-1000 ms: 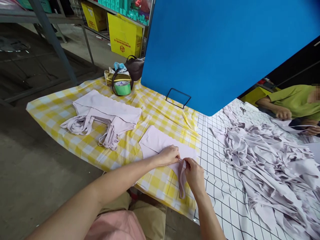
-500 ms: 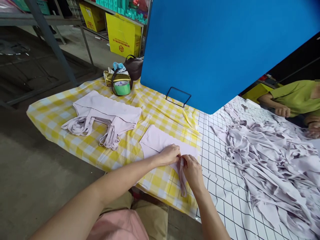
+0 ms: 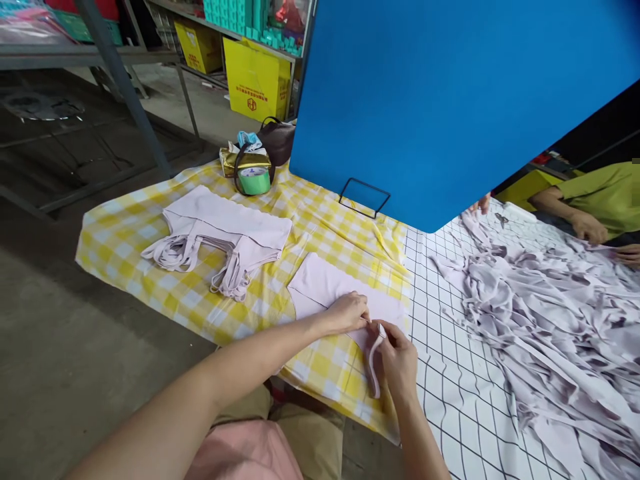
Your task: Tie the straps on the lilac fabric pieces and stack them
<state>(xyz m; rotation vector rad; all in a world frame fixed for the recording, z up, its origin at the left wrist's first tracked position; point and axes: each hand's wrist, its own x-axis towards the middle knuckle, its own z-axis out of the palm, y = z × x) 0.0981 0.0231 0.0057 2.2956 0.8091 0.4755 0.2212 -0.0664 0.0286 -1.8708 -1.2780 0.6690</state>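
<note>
A pale lilac strappy top lies flat in front of me on a yellow checked tablecloth. My left hand rests on its lower right part, fingers pinched at the garment's edge near the strap. Close beside it, my right hand grips the shoulder strap, whose loop hangs down over the cloth. The fingertips of both hands nearly meet, and the fabric between them is partly hidden. To the left is a neat stack of matching tops, straps toward me.
A large heap of lilac garments covers the white grid cloth at right. A blue panel stands behind. Green tape and a dark bag sit at the back. Another person's hand is at far right.
My right hand has turned and lifted the strap's end into view between its fingers. The left hand stays at the edge. The whole view has shifted slightly; another hand now shows beside the blue panel.
</note>
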